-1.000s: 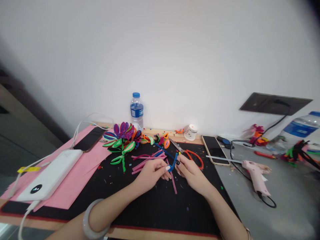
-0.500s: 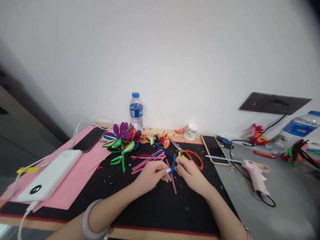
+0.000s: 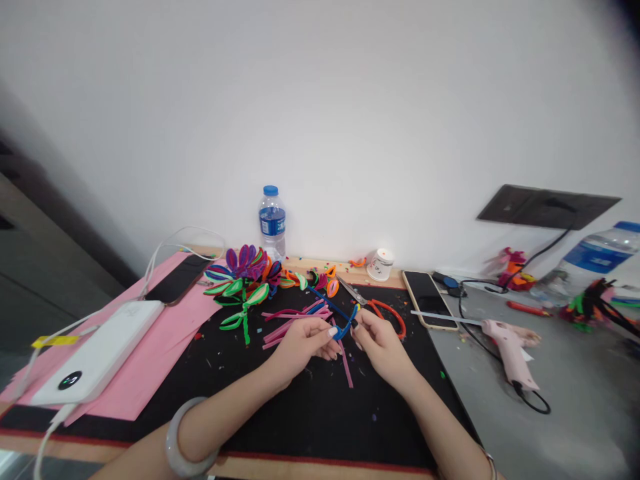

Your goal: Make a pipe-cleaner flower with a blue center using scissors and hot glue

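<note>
Craft workspace, shown by the glue gun (image 3: 510, 350) and scissors (image 3: 387, 315).

You can't read any words or numbers here: the marks on the water bottle (image 3: 273, 223), paper cup (image 3: 381, 265) and white power bank (image 3: 107, 343) look too small or blurry.

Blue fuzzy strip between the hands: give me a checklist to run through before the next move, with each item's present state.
1. Left hand has a grip on the blue fuzzy strip: ok, pinched at the fingertips.
2. Right hand has a grip on it too: ok.
3. Scissors put down: ok, lying beyond the hands.
4. Glue gun away from the hands: ok, on the gray surface to the right. Hot or cold: cannot tell.
5. Black mat free of scraps: not ok, small bits are scattered on it.
6. Upright bottle capped: ok.
</note>
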`<act>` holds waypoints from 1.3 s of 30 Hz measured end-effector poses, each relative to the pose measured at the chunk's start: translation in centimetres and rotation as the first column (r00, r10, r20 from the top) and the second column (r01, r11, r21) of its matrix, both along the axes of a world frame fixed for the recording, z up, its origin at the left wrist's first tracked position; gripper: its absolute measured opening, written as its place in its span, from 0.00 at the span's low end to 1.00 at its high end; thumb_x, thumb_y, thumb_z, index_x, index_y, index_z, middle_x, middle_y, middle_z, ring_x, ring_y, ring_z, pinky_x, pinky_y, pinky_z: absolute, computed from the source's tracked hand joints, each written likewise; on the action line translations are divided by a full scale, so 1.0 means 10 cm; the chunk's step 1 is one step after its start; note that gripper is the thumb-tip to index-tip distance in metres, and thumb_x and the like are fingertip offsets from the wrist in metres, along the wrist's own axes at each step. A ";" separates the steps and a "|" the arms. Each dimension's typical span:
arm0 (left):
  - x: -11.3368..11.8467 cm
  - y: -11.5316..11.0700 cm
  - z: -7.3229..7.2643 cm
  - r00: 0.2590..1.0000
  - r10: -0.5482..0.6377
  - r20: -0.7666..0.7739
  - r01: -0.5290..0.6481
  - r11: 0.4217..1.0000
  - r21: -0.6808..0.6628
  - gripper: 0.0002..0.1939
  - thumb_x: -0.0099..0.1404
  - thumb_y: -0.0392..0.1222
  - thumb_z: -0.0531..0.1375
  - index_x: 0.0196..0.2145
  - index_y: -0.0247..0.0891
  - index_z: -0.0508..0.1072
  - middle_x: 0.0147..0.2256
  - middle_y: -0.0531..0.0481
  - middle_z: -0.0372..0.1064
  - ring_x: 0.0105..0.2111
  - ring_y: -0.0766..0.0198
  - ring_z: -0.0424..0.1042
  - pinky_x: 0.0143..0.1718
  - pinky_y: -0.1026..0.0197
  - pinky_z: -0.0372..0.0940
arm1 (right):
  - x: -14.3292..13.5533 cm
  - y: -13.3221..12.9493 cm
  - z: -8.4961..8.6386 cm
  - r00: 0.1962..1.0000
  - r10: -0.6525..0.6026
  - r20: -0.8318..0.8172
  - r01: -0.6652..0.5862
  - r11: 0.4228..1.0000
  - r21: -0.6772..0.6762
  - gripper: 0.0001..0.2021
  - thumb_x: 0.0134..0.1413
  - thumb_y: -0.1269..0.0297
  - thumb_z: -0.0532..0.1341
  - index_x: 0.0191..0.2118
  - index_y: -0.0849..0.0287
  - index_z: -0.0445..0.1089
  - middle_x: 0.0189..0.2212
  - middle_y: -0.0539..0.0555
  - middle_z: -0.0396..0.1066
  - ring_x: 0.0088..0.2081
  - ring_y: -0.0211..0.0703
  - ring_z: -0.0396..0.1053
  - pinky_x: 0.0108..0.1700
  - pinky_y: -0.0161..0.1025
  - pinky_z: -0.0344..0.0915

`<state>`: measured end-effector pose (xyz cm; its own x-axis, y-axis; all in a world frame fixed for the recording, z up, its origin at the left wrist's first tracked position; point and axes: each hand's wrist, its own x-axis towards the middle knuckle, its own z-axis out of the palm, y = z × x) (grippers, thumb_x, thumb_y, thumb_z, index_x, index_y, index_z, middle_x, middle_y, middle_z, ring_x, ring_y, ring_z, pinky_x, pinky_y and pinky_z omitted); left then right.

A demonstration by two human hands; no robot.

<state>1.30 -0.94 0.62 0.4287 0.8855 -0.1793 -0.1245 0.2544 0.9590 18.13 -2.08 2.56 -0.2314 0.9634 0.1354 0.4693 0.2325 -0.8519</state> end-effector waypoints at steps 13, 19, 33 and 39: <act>-0.05 -0.06 0.03 0.959 0.059 -0.277 0.080 0.883 0.462 0.11 0.61 0.42 0.52 0.28 0.34 0.70 0.25 0.49 0.71 0.27 0.64 0.71 0.30 0.64 0.64 | 0.00 0.02 -0.08 0.993 -0.011 -0.115 -0.003 0.992 -0.125 0.10 0.53 0.63 0.50 0.23 0.58 0.52 0.17 0.44 0.52 0.19 0.32 0.50 0.21 0.31 0.48; -0.09 -0.06 0.04 0.883 0.152 -0.444 0.216 0.708 0.672 0.12 0.63 0.40 0.49 0.29 0.38 0.71 0.27 0.51 0.71 0.27 0.65 0.68 0.32 0.65 0.60 | -0.02 0.02 -0.03 0.999 -0.019 -0.044 0.015 0.996 -0.088 0.11 0.52 0.65 0.50 0.21 0.58 0.53 0.16 0.44 0.53 0.19 0.33 0.51 0.22 0.31 0.48; -0.12 -0.06 -0.02 0.808 0.222 -0.546 0.361 0.544 0.757 0.12 0.63 0.39 0.48 0.34 0.39 0.71 0.29 0.46 0.68 0.32 0.60 0.67 0.35 0.61 0.59 | -0.03 0.01 -0.02 0.999 0.024 0.039 -0.022 0.998 -0.058 0.10 0.51 0.69 0.49 0.21 0.58 0.51 0.14 0.43 0.52 0.19 0.33 0.50 0.22 0.31 0.46; -0.11 -0.05 -0.04 0.782 0.230 -0.579 0.373 0.572 0.731 0.11 0.63 0.37 0.47 0.32 0.38 0.69 0.28 0.48 0.68 0.29 0.62 0.66 0.32 0.63 0.57 | -0.03 -0.01 -0.01 0.995 0.052 0.090 -0.050 0.998 -0.023 0.09 0.51 0.70 0.49 0.22 0.58 0.49 0.16 0.43 0.46 0.20 0.33 0.46 0.22 0.31 0.44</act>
<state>0.15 -1.42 0.26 0.5757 0.7464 0.3338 0.4761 -0.6379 0.6053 17.84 -2.18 2.50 -0.2908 0.9524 0.0915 0.5325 0.2405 -0.8116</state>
